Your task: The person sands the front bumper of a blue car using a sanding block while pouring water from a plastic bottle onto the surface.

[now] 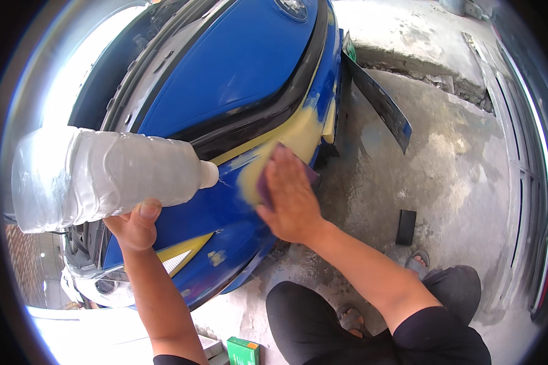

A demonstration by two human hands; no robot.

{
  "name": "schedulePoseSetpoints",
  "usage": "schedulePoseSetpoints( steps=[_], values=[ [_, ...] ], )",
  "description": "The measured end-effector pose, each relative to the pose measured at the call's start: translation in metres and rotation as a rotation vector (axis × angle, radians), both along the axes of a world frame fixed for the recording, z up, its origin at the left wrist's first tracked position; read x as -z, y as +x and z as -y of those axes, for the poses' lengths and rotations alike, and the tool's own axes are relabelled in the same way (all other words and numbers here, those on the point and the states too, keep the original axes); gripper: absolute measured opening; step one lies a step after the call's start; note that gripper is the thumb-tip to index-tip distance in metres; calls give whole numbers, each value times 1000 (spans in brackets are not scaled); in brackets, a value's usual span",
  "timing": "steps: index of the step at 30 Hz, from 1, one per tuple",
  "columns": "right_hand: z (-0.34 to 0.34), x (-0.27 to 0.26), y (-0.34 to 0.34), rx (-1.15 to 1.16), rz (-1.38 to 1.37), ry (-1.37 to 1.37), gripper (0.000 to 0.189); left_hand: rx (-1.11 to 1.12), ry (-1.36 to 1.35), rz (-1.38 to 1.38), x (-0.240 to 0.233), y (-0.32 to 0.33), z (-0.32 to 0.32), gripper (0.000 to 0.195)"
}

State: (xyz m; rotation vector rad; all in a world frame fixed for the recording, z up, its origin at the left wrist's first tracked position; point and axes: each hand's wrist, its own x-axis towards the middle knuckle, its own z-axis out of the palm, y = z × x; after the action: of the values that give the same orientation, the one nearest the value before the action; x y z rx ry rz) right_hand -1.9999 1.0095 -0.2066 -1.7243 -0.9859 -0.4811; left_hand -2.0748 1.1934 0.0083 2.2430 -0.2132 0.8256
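My left hand (134, 228) grips a large translucent plastic bottle (118, 173) from below, tilted almost on its side. A fine trickle of water leaves its white cap (209, 174) above the blue car bumper (214, 207). Under my right hand (290, 200) is a purple-brown sheet of sandpaper (309, 172), held flat against a yellowish body-filler patch (303, 130) on the bumper's corner. My palm and fingers hide most of the sheet. Slight blur surrounds this hand. Below the bottle, yellow edging surrounds a lamp-shaped insert (177, 262).
A dark trim strip (379, 100) juts out from the car's far side. On the concrete floor (456, 182) lies a black rectangular object (405, 227) near my sandalled foot. A green box (243, 350) stands below, and slatted metalwork (520, 196) runs along the right.
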Motion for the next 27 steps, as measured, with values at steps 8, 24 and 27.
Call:
schedulePoseSetpoints(
  steps=[8,24,27],
  values=[
    [13,40,-23,37,-18,5,81,16,32,45,0,4,-4,92],
    [-23,-9,-21,-27,-13,75,75,-39,-2,40,4,4,2,93],
    [-15,13,-51,-61,30,31,76,-23,-5,45,4,8,4,93]
  ],
)
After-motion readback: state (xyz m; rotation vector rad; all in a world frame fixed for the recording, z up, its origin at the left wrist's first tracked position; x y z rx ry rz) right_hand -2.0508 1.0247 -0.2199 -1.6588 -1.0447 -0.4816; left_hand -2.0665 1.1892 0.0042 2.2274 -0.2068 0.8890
